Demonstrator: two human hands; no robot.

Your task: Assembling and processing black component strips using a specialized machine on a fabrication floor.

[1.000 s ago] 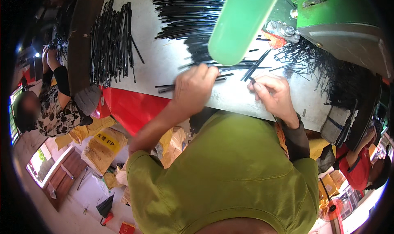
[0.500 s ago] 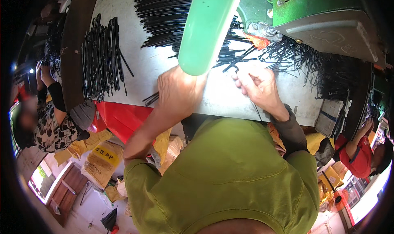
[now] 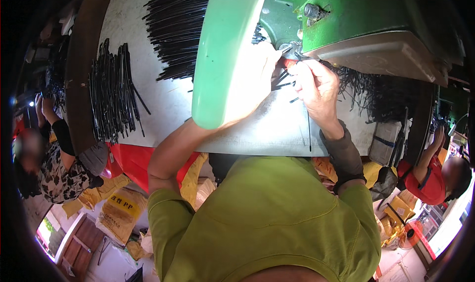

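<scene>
My right hand (image 3: 319, 89) is closed in a pinch beside the green machine head, its fingertips near a small red part (image 3: 289, 63). A thin black strand (image 3: 310, 131) hangs straight down from it toward the table's front edge. My left hand (image 3: 257, 79) reaches to the same spot from the left, fingers drawn together near the red part. Glare and the pale green lamp-like cover (image 3: 213, 59) hide much of it, and what its fingertips grip cannot be made out. Several short black strand ends (image 3: 283, 81) lie between the hands.
A green machine (image 3: 361, 24) with a brown lower guard overhangs the right side. Black strands lie in a large pile (image 3: 173, 39), a smaller bundle (image 3: 114, 94) at left and a tangled heap (image 3: 396, 96) at right. Co-workers sit at left (image 3: 62, 173) and right (image 3: 428, 180).
My left hand has moved forward and right to the machine's red part. My right hand has moved up close to it, the strand still hanging below. The view has shifted slightly.
</scene>
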